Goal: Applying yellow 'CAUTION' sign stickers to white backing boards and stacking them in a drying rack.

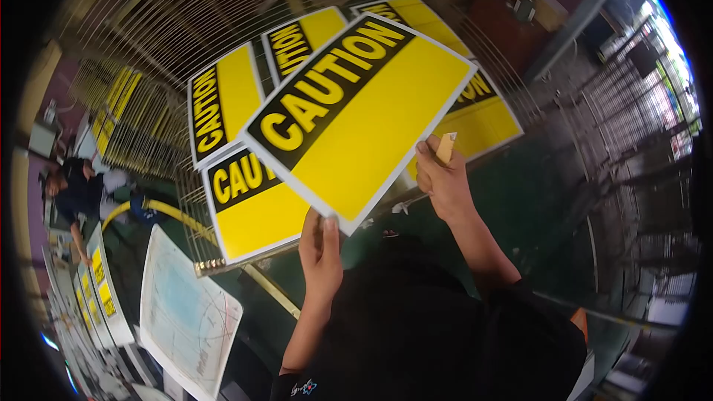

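A flat yellow sign (371,134) with a white border and a black band of large yellow lettering is held up, tilted, in both hands. My left hand (321,256) pinches its near corner, thumb on the face. My right hand (445,182) grips its right edge and also has a short tan strip (445,147) sticking up from the fingers; its kind is unclear. Beneath and behind lie several like signs, among them a left one (236,96), a near-left one (256,215) and a right one (490,122), partly covered by the held sign.
The signs rest on a wire rack (160,33). To its left are more wire racks with yellow sheets (119,108) and a person (78,189) beside a panel of small yellow labels (108,297). A pale marked board (189,312) leans near my left arm. Dark green floor (520,200) shows at right.
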Demonstrator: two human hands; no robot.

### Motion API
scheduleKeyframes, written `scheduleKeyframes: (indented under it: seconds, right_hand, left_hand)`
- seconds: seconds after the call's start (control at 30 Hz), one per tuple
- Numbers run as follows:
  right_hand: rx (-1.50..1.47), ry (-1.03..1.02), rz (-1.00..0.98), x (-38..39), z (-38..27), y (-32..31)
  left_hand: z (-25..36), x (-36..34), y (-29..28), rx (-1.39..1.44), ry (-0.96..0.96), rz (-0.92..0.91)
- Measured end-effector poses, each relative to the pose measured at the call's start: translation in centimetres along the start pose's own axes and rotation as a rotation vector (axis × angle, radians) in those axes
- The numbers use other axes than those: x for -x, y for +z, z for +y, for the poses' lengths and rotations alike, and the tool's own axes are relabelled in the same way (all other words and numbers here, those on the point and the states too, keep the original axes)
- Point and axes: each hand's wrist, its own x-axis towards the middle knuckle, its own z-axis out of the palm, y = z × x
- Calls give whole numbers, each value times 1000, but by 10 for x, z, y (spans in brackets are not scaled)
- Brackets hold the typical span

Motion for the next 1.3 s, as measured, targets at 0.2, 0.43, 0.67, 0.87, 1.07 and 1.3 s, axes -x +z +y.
scheduleKeyframes:
  seconds: [0.2,0.43,0.67,0.87,1.07,1.3]
  right_hand:
    - [37,40,312,-2,6,-92]
    - [56,90,418,-1,17,-136]
    - [253,108,499,3,15,-144]
    - [328,128,481,-5,19,-149]
    - [474,114,482,-9,14,-142]
    - [506,12,483,-11,37,-160]
  left_hand:
    - [-54,-38,56,-24,-128,-287]
    - [-75,-39,82,58,-229,-387]
    - [-75,-46,89,36,-241,-391]
    - [-74,-63,89,1,-245,-419]
    - [-78,-71,86,-38,-226,-404]
    - [-83,-70,86,-65,-231,-397]
